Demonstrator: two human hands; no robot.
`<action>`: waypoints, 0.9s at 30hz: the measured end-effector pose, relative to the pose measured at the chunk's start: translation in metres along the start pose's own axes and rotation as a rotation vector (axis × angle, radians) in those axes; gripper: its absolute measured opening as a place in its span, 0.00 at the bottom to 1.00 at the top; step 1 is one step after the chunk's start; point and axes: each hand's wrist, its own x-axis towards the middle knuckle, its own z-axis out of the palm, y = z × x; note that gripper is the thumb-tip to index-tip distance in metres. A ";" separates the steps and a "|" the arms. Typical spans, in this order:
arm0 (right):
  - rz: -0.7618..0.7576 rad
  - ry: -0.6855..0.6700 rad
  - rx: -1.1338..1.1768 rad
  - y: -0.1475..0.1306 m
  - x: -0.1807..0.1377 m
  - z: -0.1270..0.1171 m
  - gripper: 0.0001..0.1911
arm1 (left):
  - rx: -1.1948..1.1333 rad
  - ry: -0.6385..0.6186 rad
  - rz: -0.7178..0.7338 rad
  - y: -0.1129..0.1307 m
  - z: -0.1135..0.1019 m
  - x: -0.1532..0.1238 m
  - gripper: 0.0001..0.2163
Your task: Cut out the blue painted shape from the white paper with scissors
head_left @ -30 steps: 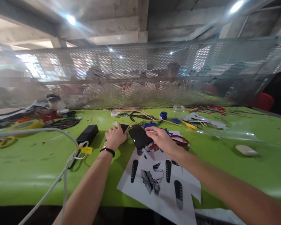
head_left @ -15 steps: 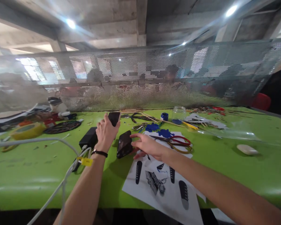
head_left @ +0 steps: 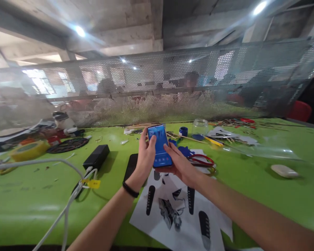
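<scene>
A smartphone (head_left: 161,148) with a lit blue screen is held up between both my hands over the table. My left hand (head_left: 146,151) grips its left side, thumb on the screen. From the right, my right hand (head_left: 181,164) holds the lower edge, its thumb also at the glass. Below my left hand a second, dark phone (head_left: 131,168) lies on the green table, partly covered by the hand. A printed sheet (head_left: 183,228) with black-and-white pictures lies under my wrists. Red-handled scissors (head_left: 202,160) rest beside my right hand, their blades hidden.
On the left are a black power brick (head_left: 96,156), white cables (head_left: 68,205) and a yellow tape roll (head_left: 30,150). A glass jar (head_left: 200,127), a small blue pot (head_left: 183,131) and paper cut-outs (head_left: 230,134) stand or lie further back. A whitish oval object (head_left: 284,170) sits right, before the perforated screen (head_left: 157,90).
My left hand has brought its phone right and toward me, and its screen is now lit. The right hand has left the phone on the table and joined the left on the held one.
</scene>
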 end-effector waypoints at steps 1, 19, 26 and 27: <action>-0.008 -0.003 0.006 -0.003 -0.003 -0.003 0.17 | -0.038 -0.037 -0.008 0.003 -0.001 -0.004 0.26; -0.025 -0.023 0.026 -0.028 -0.049 -0.070 0.27 | 0.371 -0.497 0.069 0.017 -0.009 -0.038 0.32; -0.036 -0.002 0.050 -0.024 -0.047 -0.074 0.25 | 1.111 -0.454 -0.090 0.016 -0.056 -0.010 0.37; -0.036 -0.011 0.040 -0.025 -0.047 -0.074 0.23 | 1.170 -0.470 -0.118 0.017 -0.061 -0.008 0.38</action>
